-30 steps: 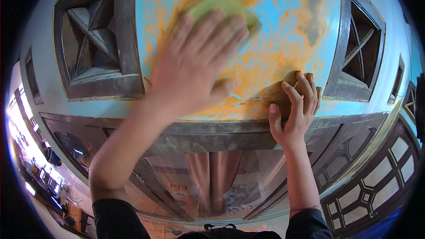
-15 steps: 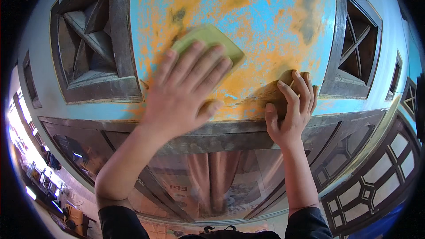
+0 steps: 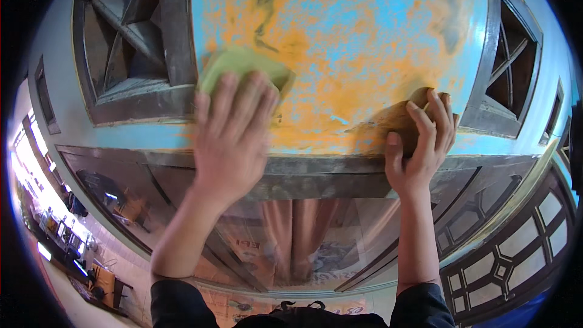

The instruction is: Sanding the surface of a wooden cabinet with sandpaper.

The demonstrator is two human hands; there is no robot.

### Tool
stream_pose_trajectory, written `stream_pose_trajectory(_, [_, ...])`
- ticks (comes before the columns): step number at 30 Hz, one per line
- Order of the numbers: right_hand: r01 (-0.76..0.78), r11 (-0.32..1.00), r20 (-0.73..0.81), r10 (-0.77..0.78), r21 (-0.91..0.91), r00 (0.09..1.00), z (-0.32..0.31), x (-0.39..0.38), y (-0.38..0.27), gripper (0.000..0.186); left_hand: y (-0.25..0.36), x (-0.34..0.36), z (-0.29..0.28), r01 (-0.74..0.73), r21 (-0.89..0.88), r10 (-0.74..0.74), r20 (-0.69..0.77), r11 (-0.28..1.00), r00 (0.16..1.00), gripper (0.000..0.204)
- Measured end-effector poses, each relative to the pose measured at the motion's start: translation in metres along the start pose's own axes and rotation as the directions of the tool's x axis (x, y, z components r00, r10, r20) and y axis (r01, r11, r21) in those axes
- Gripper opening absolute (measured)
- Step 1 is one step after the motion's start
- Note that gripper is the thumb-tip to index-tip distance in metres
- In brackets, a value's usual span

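A folded yellow-green sheet, which looks like sandpaper [image 3: 226, 65], lies against the patchy orange and blue wall [image 3: 358, 42]. My left hand [image 3: 234, 136] presses it there with its fingers laid over it, beside the left vent's dark frame. Motion smears these fingers and the sheet slightly. Over on the right, my right hand [image 3: 422, 146] holds nothing; its fingers are apart and bent, with the tips at the wall near the right vent. The palm side of my left hand is hidden.
Dark wooden vents with crossed slats flank the painted panel: a left vent [image 3: 176, 42] and a right vent [image 3: 489, 100]. Below runs a dark wooden beam [image 3: 316, 177] over glass panes with a pinkish curtain [image 3: 291, 231]. A patterned door [image 3: 516, 243] stands at lower right.
My left hand has slid left across the wall with the sheet, toward the left vent. My right hand keeps its place on the wall. The view has shifted a little.
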State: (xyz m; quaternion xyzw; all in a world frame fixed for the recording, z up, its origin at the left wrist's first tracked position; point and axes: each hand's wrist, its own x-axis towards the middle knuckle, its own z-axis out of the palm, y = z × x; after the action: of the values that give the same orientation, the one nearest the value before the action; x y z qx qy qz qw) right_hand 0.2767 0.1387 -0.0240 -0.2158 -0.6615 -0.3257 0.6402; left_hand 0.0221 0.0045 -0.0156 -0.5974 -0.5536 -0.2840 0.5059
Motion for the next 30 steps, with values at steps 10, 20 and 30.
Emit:
stream_pose_trajectory(10, [-0.036, 0.999, 0.016, 0.036, -0.015, 0.999, 0.003, -0.030, 0.002, 0.038, -0.020, -0.043, 0.002, 0.209, -0.089, -0.213, -0.043, 0.974, 0.976, 0.060])
stream_pose_trajectory(20, [-0.148, 0.985, 0.003, 0.149, -0.088, 0.989, 0.006, -0.071, 0.000, 0.052, -0.034, -0.083, 0.001, 0.426, -0.169, -0.438, -0.040, 0.889, 0.898, 0.085])
stream_pose_trajectory(30, [-0.169, 0.982, 0.018, 0.171, -0.085, 0.985, 0.006, -0.077, -0.004, 0.053, -0.037, -0.091, 0.006, 0.432, -0.191, -0.456, -0.107, 0.881, 0.883, 0.082])
